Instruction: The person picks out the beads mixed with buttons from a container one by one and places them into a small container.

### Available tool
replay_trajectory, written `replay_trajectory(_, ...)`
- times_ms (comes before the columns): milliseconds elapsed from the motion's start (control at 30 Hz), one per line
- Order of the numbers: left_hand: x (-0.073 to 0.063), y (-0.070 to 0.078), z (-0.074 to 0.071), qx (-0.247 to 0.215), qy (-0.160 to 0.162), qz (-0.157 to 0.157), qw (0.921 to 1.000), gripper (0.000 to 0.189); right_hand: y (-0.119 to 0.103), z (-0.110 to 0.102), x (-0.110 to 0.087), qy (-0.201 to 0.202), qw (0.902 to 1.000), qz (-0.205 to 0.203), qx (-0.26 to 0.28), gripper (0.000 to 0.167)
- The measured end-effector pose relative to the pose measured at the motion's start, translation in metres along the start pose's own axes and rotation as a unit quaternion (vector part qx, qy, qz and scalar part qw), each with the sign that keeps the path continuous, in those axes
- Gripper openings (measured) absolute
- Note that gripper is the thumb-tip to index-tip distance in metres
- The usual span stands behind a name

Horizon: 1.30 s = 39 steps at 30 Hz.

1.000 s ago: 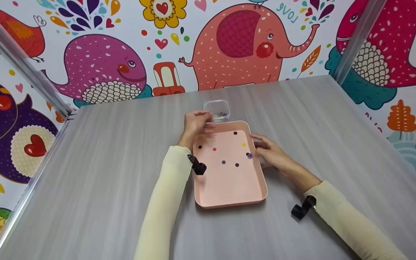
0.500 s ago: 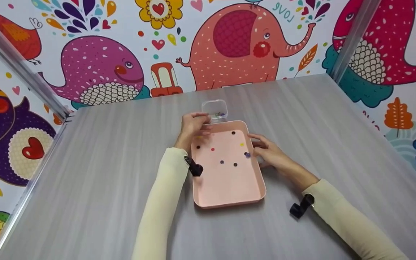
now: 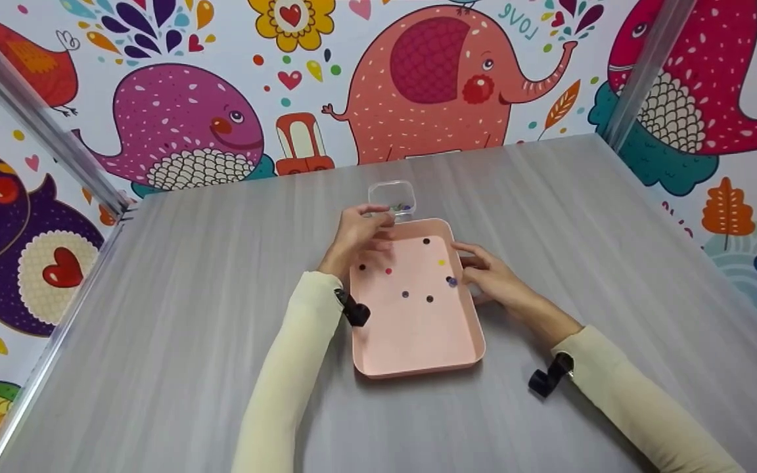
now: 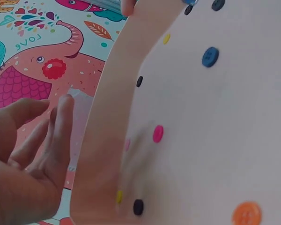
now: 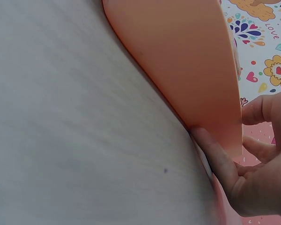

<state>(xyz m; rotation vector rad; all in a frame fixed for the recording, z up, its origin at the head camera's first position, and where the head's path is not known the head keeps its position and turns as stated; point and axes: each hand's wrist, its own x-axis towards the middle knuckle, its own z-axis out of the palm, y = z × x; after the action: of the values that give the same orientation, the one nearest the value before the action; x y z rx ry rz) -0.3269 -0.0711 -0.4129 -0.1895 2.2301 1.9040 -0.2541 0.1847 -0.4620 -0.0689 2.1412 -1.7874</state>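
A pink tray point(image 3: 418, 335) lies on the table with several small round buttons spread in it, among them a pink button point(image 4: 158, 134), a blue button point(image 4: 210, 56) and an orange button point(image 4: 247, 214). My left hand point(image 3: 362, 230) hovers over the tray's far left corner, fingertips beside a small clear box point(image 3: 391, 190). Nothing shows between its thumb and fingers in the left wrist view. Against the outside of the tray's right wall rests my right hand point(image 3: 493, 279). Its fingers point(image 5: 213, 157) touch that wall from low down up to the rim.
Several small coloured pieces sit inside the clear box, just beyond the tray's far edge. The grey table point(image 3: 207, 295) runs back to walls printed with cartoon animals point(image 3: 431, 85). Metal posts point(image 3: 648, 72) stand at its far corners.
My left hand has shifted slightly to the right beside the clear box, covering a yellow button near the tray's left wall in the head view. The right hand stays at the tray's side.
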Motion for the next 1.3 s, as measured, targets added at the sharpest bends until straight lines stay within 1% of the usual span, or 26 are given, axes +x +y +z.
replay_trajectory(100, -0.001, 0.0, 0.002, -0.002, -0.011, 0.001, 0.9999, 0.032, -0.001, 0.0, 0.0, 0.004, 1.0, 0.004, -0.002, 0.07)
replay_trajectory(233, -0.003, 0.0, 0.004, -0.013, -0.016, 0.002, 0.9998, 0.031, -0.001, 0.001, -0.001, 0.003, 1.0, 0.004, -0.001, 0.071)
replay_trajectory(400, -0.007, 0.001, 0.007, -0.011, -0.025, 0.006, 0.9996, 0.031, 0.0, 0.0, 0.0, 0.003, 1.0, 0.002, -0.003, 0.07)
replay_trajectory(567, -0.013, 0.002, 0.012, 0.006, -0.05, 0.017, 0.9986, 0.034, -0.001, 0.0, -0.001, 0.001, 1.0, 0.002, -0.008, 0.072)
replay_trajectory(767, -0.019, 0.002, 0.019, 0.037, -0.085, 0.015, 0.9956, 0.039, -0.002, 0.0, -0.001, 0.006, 0.9999, 0.005, -0.012, 0.072)
replay_trajectory(967, -0.022, 0.001, 0.027, 0.051, -0.111, 0.03, 0.9921, 0.042, -0.003, 0.0, -0.002, 0.005, 0.9999, 0.008, -0.013, 0.072)
replay_trajectory(1067, -0.024, -0.001, 0.03, 0.059, -0.127, 0.03, 0.9897, 0.042, -0.003, 0.0, 0.0, 0.001, 0.9999, 0.009, -0.012, 0.072)
replay_trajectory(1167, -0.026, -0.002, 0.032, 0.078, -0.135, 0.026, 0.9875, 0.041, -0.002, 0.001, 0.0, 0.0, 0.9999, 0.01, -0.012, 0.071)
replay_trajectory(1300, -0.027, -0.003, 0.035, 0.098, -0.137, 0.024, 0.9854, 0.041, -0.002, 0.001, 0.0, -0.001, 0.9999, 0.01, -0.009, 0.071)
